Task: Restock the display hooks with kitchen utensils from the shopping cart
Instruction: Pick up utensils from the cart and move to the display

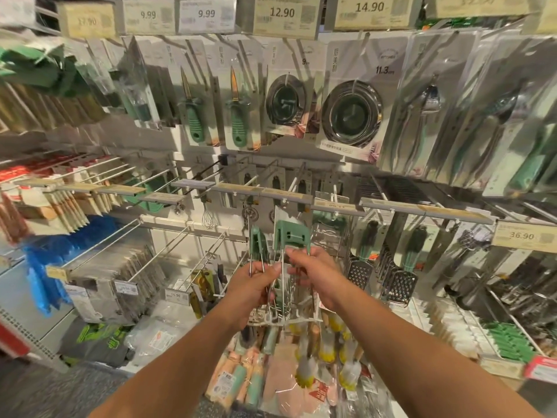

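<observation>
We held two green-topped wire kitchen utensils up in front of the display wall, one in each hand. Our left hand had its fingers curled round the thin metal wires of the narrower green-handled wire utensil, whose green plastic top stood upright above the fist. Our right hand pinched the wires of the wider green-headed wire utensil just below its squarish green plastic block; the two utensils stood side by side, near each other, and we could not tell whether they touched. Both sat just below the grey price rail of the middle row, where bare white metal display hooks pointed out toward us. Above hung carded green-handled short-bladed knives and round steel sink strainers in clear packs. Below our forearms lay pastel-handled utensils and yellow-white brushes, blurred.
</observation>
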`<control>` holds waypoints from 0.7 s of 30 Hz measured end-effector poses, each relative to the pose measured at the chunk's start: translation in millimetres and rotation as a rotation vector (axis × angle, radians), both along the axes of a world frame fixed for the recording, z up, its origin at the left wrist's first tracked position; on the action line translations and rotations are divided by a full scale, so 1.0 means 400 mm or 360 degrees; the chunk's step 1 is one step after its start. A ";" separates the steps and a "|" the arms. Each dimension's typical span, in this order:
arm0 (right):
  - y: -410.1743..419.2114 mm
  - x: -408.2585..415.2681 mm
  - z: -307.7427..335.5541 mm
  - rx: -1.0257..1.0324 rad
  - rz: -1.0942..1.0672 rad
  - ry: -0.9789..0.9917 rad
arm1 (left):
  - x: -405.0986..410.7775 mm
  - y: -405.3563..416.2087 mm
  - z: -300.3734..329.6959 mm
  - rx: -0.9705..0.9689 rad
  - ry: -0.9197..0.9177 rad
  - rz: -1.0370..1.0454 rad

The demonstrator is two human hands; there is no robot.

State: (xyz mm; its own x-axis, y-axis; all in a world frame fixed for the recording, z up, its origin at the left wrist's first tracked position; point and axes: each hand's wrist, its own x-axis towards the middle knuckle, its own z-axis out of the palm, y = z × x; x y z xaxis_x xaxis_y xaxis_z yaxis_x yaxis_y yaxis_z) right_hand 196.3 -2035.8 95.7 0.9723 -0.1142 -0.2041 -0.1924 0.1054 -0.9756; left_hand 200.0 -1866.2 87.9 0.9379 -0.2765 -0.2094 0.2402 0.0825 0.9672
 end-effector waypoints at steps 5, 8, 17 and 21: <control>-0.017 -0.014 -0.003 0.0095 -0.0176 0.0009 | 0.010 -0.012 -0.009 0.0087 -0.0066 0.0067; -0.037 -0.027 -0.020 0.0133 -0.0240 -0.0017 | 0.009 -0.030 -0.016 0.0085 -0.0012 0.0015; -0.104 -0.105 -0.004 -0.0170 -0.0233 -0.0145 | -0.003 -0.117 -0.018 0.0053 0.0090 -0.0122; -0.127 -0.126 -0.002 -0.0188 -0.0268 -0.0178 | 0.001 -0.145 -0.020 0.0009 0.0208 -0.0057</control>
